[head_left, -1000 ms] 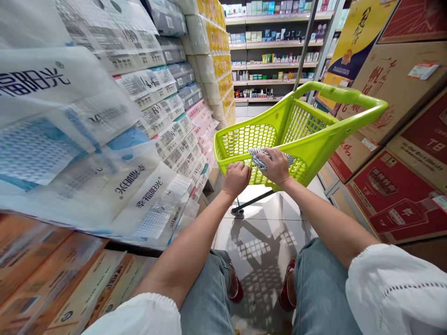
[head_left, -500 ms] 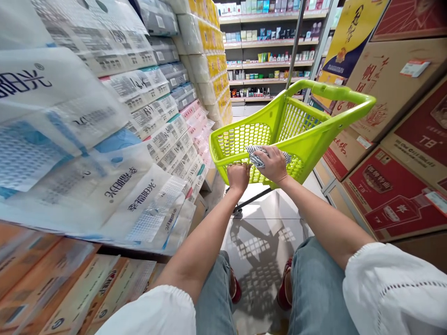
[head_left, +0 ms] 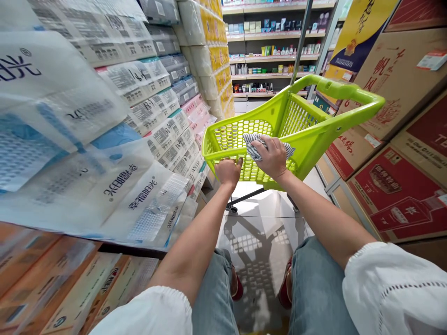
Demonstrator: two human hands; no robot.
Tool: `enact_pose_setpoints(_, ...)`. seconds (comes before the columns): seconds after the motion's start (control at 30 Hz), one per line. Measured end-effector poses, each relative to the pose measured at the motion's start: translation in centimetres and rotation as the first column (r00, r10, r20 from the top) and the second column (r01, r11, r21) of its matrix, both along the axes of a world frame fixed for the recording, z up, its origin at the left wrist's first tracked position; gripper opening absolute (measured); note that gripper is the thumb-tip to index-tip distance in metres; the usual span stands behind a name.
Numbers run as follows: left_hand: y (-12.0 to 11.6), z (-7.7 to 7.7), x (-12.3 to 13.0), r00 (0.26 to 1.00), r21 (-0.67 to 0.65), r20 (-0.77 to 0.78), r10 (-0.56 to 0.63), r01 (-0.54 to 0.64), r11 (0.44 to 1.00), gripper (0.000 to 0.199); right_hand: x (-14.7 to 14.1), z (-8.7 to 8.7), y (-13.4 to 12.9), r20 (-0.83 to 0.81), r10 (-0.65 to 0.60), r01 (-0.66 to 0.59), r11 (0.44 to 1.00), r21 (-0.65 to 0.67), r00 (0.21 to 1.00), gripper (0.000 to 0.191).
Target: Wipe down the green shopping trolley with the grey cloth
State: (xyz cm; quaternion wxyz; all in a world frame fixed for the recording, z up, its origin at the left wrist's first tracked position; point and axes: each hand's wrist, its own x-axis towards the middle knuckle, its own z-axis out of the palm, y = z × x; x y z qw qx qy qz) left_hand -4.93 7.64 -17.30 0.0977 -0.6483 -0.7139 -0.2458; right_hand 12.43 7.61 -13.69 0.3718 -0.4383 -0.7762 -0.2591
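A bright green shopping cart (head_left: 310, 132) stands side-on before me, its handle up at the right and its basket end at the left. My left hand (head_left: 228, 171) is closed on the near rim of the basket, close to that end. Just to its right, my right hand (head_left: 271, 156) presses a grey-and-white striped cloth (head_left: 254, 140) against the near side of the basket, fingers curled over it. Part of the cloth is hidden under the palm.
Stacked tissue packs (head_left: 153, 111) lean close on the left. Cartons (head_left: 398, 190) are piled on the right. Shelves of small goods (head_left: 275, 35) stand behind the cart. My knees and red shoes are below, on a shiny tiled floor (head_left: 260, 242).
The cart's basket end has shifted a little left and its handle a little right and up. My left hand has moved left with the rim; the cloth hand has barely moved.
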Motion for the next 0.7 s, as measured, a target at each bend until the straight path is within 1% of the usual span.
enact_pose_setpoints(0.07, 0.2, -0.1, 0.0, 0.992, -0.036, 0.094, 0.087, -0.084, 0.996, 0.055, -1.2, -0.2, 0.3, 0.018, 0.01, -0.01, 1.0, 0.002, 1.0, 0.036)
enact_pose_setpoints(0.1, 0.4, -0.3, -0.1, 0.982, -0.056, 0.149, 0.114, -0.107, 0.993, 0.052, -1.8, -0.4, 0.6, 0.032, 0.017, -0.017, 1.0, 0.002, 0.999, 0.035)
enact_pose_setpoints(0.17, 0.8, -0.6, -0.4, 0.961, -0.072, 0.247, 0.124, -0.109, 0.991, 0.047, -2.9, -1.1, 1.1, 0.07, 0.034, -0.034, 0.999, 0.002, 0.997, 0.034)
enact_pose_setpoints(0.23, 1.2, -1.0, -0.8, 0.949, -0.047, 0.302, 0.093, -0.082, 0.995, 0.045, -3.9, -2.1, 1.6, 0.1, 0.046, -0.046, 0.999, -0.004, 0.994, 0.032)
enact_pose_setpoints(0.3, 1.5, -1.4, -1.2, 0.948, -0.005, 0.314, 0.059, -0.06, 0.998, 0.044, -4.5, -3.5, 2.0, 0.123, 0.055, -0.053, 0.998, -0.015, 0.991, 0.031)
enact_pose_setpoints(0.4, 1.8, -1.8, -1.6, 0.954, 0.034, 0.297, 0.034, -0.046, 0.998, 0.043, -4.6, -6.2, 2.1, 0.192, 0.095, -0.085, 0.995, -0.057, 0.977, 0.029)
enact_pose_setpoints(0.5, 1.9, -2.1, -1.8, 0.963, 0.062, 0.268, 0.026, -0.044, 0.997, 0.046, -4.1, -9.1, 1.5, 0.312, 0.188, -0.148, 0.978, -0.148, 0.931, 0.027)
enact_pose_setpoints(0.57, 2.0, -2.3, -1.8, 0.967, 0.069, 0.253, 0.028, -0.047, 0.997, 0.048, -3.7, -10.2, 1.1, 0.366, 0.245, -0.179, 0.962, -0.204, 0.898, 0.026)
enact_pose_setpoints(0.6, 2.0, -2.3, -1.8, 0.969, 0.07, 0.246, 0.03, -0.049, 0.996, 0.048, -3.5, -10.3, 1.0, 0.376, 0.256, -0.183, 0.958, -0.219, 0.891, 0.025)
enact_pose_setpoints(0.63, 1.9, -2.3, -1.7, 0.97, 0.07, 0.241, 0.031, -0.049, 0.996, 0.048, -3.5, -10.0, 0.9, 0.374, 0.253, -0.178, 0.958, -0.223, 0.892, 0.025)
enact_pose_setpoints(0.7, 1.8, -2.2, -1.7, 0.972, 0.07, 0.233, 0.025, -0.043, 0.997, 0.049, -3.5, -8.4, 1.0, 0.345, 0.218, -0.154, 0.967, -0.202, 0.913, 0.026)
